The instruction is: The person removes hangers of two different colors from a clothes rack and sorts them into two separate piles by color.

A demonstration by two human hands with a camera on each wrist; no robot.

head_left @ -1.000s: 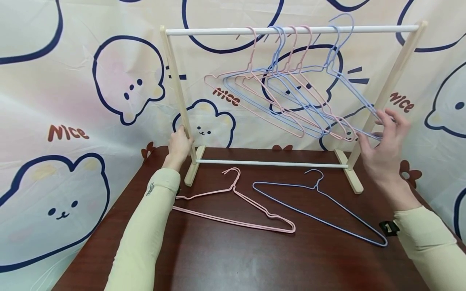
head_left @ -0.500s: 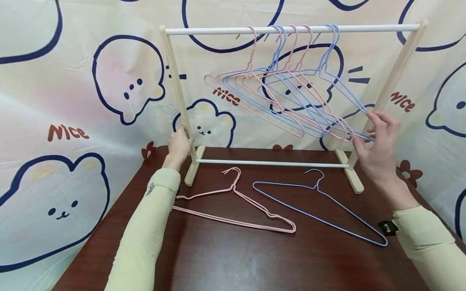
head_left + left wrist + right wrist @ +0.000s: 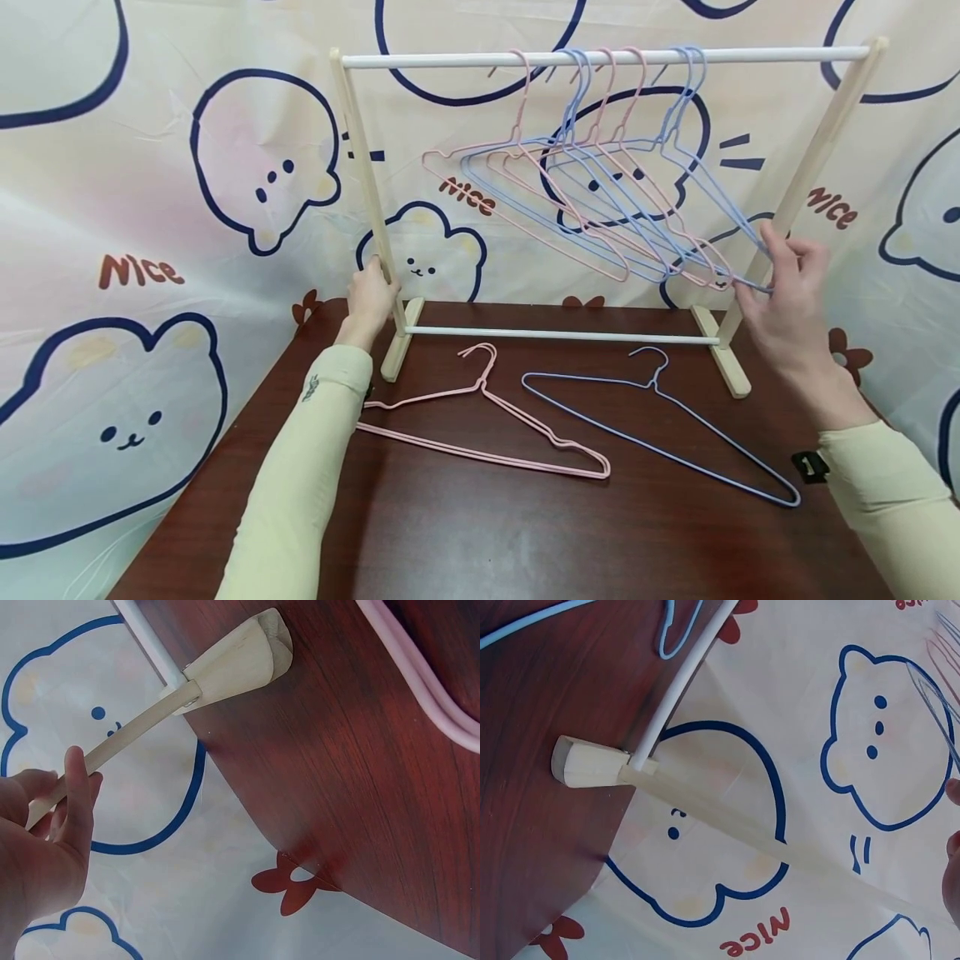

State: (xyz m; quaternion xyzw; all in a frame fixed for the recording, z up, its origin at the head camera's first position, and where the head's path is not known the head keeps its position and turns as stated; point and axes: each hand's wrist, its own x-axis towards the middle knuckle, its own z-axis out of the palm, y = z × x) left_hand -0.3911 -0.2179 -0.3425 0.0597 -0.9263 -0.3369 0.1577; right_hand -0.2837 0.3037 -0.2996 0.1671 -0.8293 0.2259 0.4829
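Observation:
My left hand grips the left wooden post of a clothes rack; the left wrist view shows its fingers around the post. At the right, my right hand pinches the lower right corner of a blue hanger. That hanger overlaps another blue one, both hooked over the white top bar, so which wires the fingers hold is hard to separate. Several pink hangers and blue hangers hang to their left. Only fingertips of the right hand appear in the right wrist view.
Pink hangers, stacked together, lie on the dark wooden table before the rack. A blue hanger lies beside them. The rack's lower bar and feet stand behind. Patterned cloth covers the walls.
A blue hanger's hook, raised above the top bar one second ago, now sits over it beside the other blue hook. The right hand shifted slightly left; the left hand stays on the post.

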